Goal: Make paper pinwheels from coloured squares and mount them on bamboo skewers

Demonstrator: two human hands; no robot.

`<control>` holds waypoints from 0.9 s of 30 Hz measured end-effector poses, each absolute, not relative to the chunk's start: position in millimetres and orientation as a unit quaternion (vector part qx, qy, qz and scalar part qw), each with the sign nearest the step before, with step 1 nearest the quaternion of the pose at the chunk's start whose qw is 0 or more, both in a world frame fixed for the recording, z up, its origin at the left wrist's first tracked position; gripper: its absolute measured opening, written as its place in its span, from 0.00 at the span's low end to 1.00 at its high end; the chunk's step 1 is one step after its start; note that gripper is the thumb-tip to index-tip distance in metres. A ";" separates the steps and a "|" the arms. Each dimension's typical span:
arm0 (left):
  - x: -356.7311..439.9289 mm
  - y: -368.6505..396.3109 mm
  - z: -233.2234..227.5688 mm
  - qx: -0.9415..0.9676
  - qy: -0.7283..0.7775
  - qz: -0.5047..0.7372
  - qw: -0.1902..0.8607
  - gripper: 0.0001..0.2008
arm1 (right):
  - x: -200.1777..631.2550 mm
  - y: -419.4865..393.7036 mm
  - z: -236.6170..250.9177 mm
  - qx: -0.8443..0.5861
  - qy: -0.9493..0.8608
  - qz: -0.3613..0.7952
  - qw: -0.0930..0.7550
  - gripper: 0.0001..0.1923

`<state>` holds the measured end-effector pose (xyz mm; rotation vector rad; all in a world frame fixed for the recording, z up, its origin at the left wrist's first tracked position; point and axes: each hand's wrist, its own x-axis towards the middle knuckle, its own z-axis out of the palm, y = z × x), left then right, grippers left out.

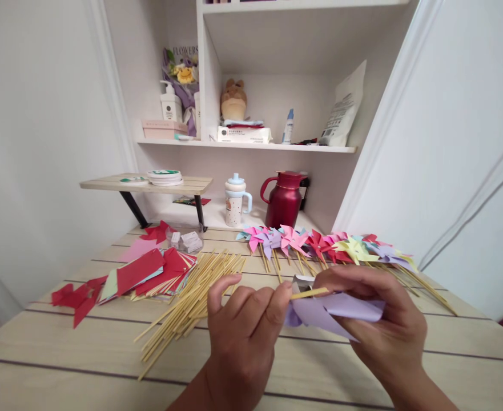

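The lavender paper pinwheel (320, 311) is above the table (80, 365), held between the fingers of your right hand (390, 325). Your left hand (242, 331) grips a thin stick (309, 294), its end close to your right fingertips. Loose sticks (191, 302) lie to the left; colorful pinwheels (294, 240) line up beyond your hands.

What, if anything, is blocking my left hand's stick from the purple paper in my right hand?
Nothing visible is: the stick, held in your left hand, overlaps the purple paper in this view, its tip close to your right hand.
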<state>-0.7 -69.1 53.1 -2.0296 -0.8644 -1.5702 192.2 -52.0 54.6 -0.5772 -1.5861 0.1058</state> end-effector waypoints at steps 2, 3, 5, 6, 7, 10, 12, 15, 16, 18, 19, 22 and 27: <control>-1.4 -70.0 53.6 -0.732 -0.309 -0.563 0.226 0.12 | 192.9 -52.4 57.1 -0.243 -0.724 0.042 0.645 0.16; -1.7 -70.5 53.6 -0.732 -0.307 -0.562 0.231 0.12 | 193.2 -52.4 58.6 -0.232 -0.733 0.043 0.638 0.13; -1.9 -71.6 53.5 -0.731 -0.304 -0.562 0.240 0.13 | 193.6 -52.2 61.6 -0.208 -0.741 0.051 0.636 0.10; -1.9 -72.3 53.5 -0.730 -0.303 -0.563 0.244 0.13 | 193.7 -52.3 62.6 -0.201 -0.741 0.055 0.638 0.10; -1.8 -73.1 53.5 -0.728 -0.302 -0.564 0.246 0.13 | 193.8 -52.5 63.3 -0.199 -0.741 0.058 0.639 0.10; -1.8 -75.2 53.7 -0.728 -0.296 -0.567 0.247 0.13 | 195.0 -54.6 63.0 -0.198 -0.747 0.060 0.632 0.11; -1.8 -76.1 53.8 -0.730 -0.293 -0.568 0.242 0.13 | 196.3 -56.7 61.5 -0.205 -0.753 0.056 0.623 0.12; -1.6 -76.7 53.9 -0.732 -0.291 -0.569 0.236 0.13 | 197.5 -59.4 58.8 -0.224 -0.756 0.045 0.613 0.13; -1.2 -76.7 53.9 -0.734 -0.291 -0.568 0.233 0.13 | 197.5 -59.8 58.1 -0.229 -0.756 0.042 0.612 0.14; -0.2 -76.4 53.9 -0.734 -0.295 -0.569 0.223 0.14 | 196.7 -59.5 57.6 -0.226 -0.756 0.039 0.613 0.14; 0.3 -75.9 53.9 -0.733 -0.299 -0.571 0.216 0.14 | 196.2 -59.0 57.8 -0.221 -0.757 0.038 0.614 0.14; 0.2 -71.6 54.0 -0.726 -0.317 -0.578 0.195 0.13 | 196.1 -57.0 60.0 -0.202 -0.766 0.037 0.609 0.14; -9.1 -56.7 55.4 -0.718 -0.362 -0.562 0.191 0.13 | 203.5 -54.0 64.6 -0.211 -0.757 -0.014 0.618 0.17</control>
